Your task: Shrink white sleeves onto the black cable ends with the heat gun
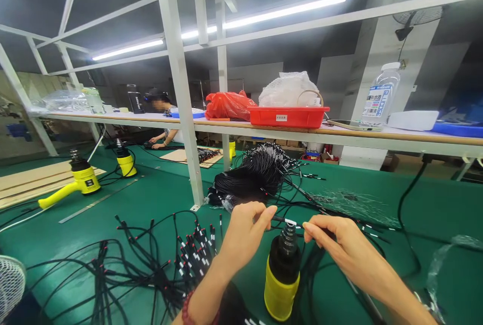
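My left hand (245, 229) and my right hand (332, 239) pinch a thin black cable (290, 221) between them, one on each side of a small white sleeve. They hold it just above the nozzle of a yellow and black heat gun (282, 274) that stands upright at the near edge. Both hands have their fingers closed on the cable. A large bundle of black cables (252, 176) lies behind the hands. Several loose cables with red and white ends (188, 257) spread out to the left of my left hand.
The green table (151, 204) carries two more yellow heat guns (81, 179) at left and a white post (181, 103). A shelf above holds a red tray (289, 116), a red bag and a bottle (381, 96). Another person (164, 113) works at the far end.
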Action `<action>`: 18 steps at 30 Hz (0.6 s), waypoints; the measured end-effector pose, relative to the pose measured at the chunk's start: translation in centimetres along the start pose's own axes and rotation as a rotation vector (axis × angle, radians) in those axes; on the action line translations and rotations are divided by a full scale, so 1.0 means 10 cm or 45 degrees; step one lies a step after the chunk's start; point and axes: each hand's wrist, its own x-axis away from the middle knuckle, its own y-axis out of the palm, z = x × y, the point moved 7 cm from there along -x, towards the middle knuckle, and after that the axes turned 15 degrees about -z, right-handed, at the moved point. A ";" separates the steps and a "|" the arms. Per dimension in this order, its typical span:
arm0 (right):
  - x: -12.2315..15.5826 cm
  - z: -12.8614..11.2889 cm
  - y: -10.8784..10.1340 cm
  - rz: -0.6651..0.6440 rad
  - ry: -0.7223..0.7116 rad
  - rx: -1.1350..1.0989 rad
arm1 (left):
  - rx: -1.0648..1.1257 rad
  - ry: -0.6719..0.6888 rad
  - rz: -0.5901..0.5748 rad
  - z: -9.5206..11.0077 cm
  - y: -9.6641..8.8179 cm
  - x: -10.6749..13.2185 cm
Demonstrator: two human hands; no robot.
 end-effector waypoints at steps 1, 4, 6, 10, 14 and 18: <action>-0.01 -0.01 0.00 0.012 -0.016 0.000 | 0.009 0.003 0.011 0.00 -0.01 0.00; -0.02 -0.01 -0.03 0.063 -0.048 -0.036 | 0.053 0.037 0.028 0.03 -0.01 -0.01; -0.02 0.01 -0.05 0.111 -0.054 -0.070 | 0.082 0.073 0.036 0.07 -0.01 -0.01; 0.09 0.25 -0.17 0.340 0.011 -0.208 | 0.176 0.089 0.093 0.09 -0.08 0.02; 0.38 0.88 -0.32 0.741 0.188 -0.457 | 0.196 -0.002 0.116 -0.10 -0.13 0.11; 0.72 1.66 -0.36 1.004 0.441 -0.576 | 0.133 -0.156 0.008 -0.53 0.02 0.30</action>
